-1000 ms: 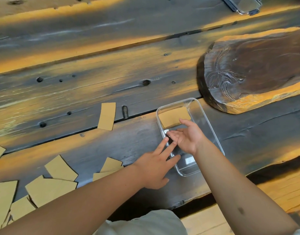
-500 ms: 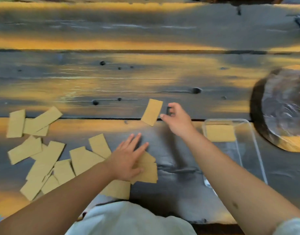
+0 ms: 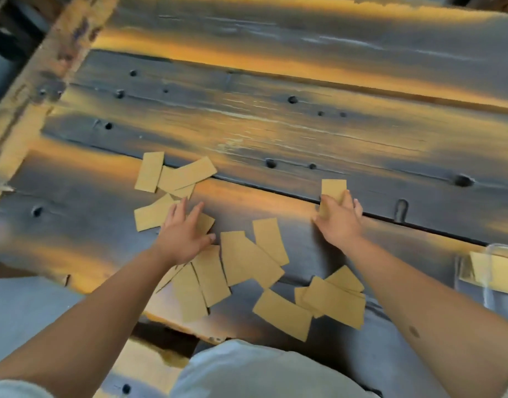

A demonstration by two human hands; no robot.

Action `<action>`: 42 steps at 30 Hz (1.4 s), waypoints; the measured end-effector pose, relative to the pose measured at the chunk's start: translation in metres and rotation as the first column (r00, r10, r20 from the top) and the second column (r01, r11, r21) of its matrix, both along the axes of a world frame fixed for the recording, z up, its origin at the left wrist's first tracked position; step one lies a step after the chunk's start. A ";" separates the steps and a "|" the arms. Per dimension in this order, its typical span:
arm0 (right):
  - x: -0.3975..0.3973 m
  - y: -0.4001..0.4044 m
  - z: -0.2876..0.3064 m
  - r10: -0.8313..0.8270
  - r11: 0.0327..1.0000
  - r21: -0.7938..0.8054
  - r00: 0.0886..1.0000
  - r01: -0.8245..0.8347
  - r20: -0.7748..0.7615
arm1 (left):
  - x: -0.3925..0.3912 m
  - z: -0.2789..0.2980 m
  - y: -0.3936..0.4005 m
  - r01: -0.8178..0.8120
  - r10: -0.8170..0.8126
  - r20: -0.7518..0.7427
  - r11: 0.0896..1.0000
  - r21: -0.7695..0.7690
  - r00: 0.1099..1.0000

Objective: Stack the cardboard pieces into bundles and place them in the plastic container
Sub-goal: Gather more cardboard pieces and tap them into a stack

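Several tan cardboard pieces (image 3: pixel 248 261) lie scattered over the dark wooden table (image 3: pixel 275 124). My left hand (image 3: pixel 183 235) rests flat, fingers spread, on pieces in the left cluster. My right hand (image 3: pixel 340 221) grips a single cardboard piece (image 3: pixel 333 189) lying apart near the plank seam, with the fingers curled over its lower part. The clear plastic container (image 3: pixel 489 271) shows at the right edge, cut off by the frame, with a cardboard bundle (image 3: pixel 502 268) inside.
Another group of pieces (image 3: pixel 172 175) lies farther back on the left. A small pile (image 3: pixel 333 300) sits near my right forearm. The table's left edge has a worn wooden beam (image 3: pixel 31 90). A dark seam runs across the planks.
The view has swung left, so the container moved to the right edge. My right hand closed onto the lone piece. My left hand shifted left onto another cluster.
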State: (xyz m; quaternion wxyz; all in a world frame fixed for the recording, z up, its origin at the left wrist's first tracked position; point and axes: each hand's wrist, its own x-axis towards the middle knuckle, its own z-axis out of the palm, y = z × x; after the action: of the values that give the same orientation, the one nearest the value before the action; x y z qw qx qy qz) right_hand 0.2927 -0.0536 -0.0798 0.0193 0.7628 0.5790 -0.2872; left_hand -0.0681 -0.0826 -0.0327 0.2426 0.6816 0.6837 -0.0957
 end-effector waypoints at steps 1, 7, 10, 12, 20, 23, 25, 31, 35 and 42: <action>-0.003 0.000 0.001 0.024 0.999 0.031 1.000 -0.025 0.013 | -0.009 -0.001 0.008 -0.048 0.049 -0.010 0.998 0.027 0.999; -0.032 0.014 0.010 -0.101 0.988 0.121 0.995 0.098 0.016 | -0.069 -0.014 0.062 -0.339 0.338 0.022 0.937 0.088 0.941; -0.050 0.021 0.014 -0.240 0.963 0.121 0.971 0.240 -0.018 | -0.090 -0.027 0.082 -0.362 0.362 0.021 0.932 0.015 0.932; -0.060 0.023 0.020 -0.305 0.935 0.155 0.946 0.319 -0.106 | -0.091 -0.038 0.083 -0.290 0.291 0.013 0.955 -0.062 0.957; -0.159 0.046 0.026 0.179 0.971 0.204 0.947 -0.126 -0.267 | -0.066 -0.069 0.078 0.245 -0.262 0.052 0.945 0.215 0.964; -0.183 0.057 0.022 0.410 0.903 0.223 0.892 -0.367 -0.191 | -0.051 -0.068 0.084 0.347 -0.383 0.115 0.905 0.246 0.916; -0.189 0.065 0.018 0.523 0.848 0.183 0.842 -0.498 -0.135 | -0.055 -0.065 0.088 0.349 -0.407 0.191 0.895 0.278 0.893; -0.181 0.085 0.014 0.733 0.675 0.171 0.680 -0.718 -0.036 | -0.115 -0.056 0.075 0.222 -0.303 0.299 0.935 0.277 0.905; -0.185 0.112 0.013 0.494 0.867 0.088 0.869 -0.490 -0.036 | -0.133 -0.060 0.073 0.322 -0.357 0.158 0.923 0.212 0.921; -0.220 0.123 -0.002 0.305 0.952 -0.019 0.951 -0.306 -0.045 | -0.091 -0.070 0.095 0.284 -0.299 0.157 0.952 0.113 0.941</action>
State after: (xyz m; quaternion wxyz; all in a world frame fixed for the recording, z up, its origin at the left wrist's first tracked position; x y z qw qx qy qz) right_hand 0.0725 0.0692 -0.0817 0.0612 0.6577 0.6866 -0.3037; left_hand -0.1586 0.0126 -0.1030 0.2533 0.7911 0.5552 -0.0409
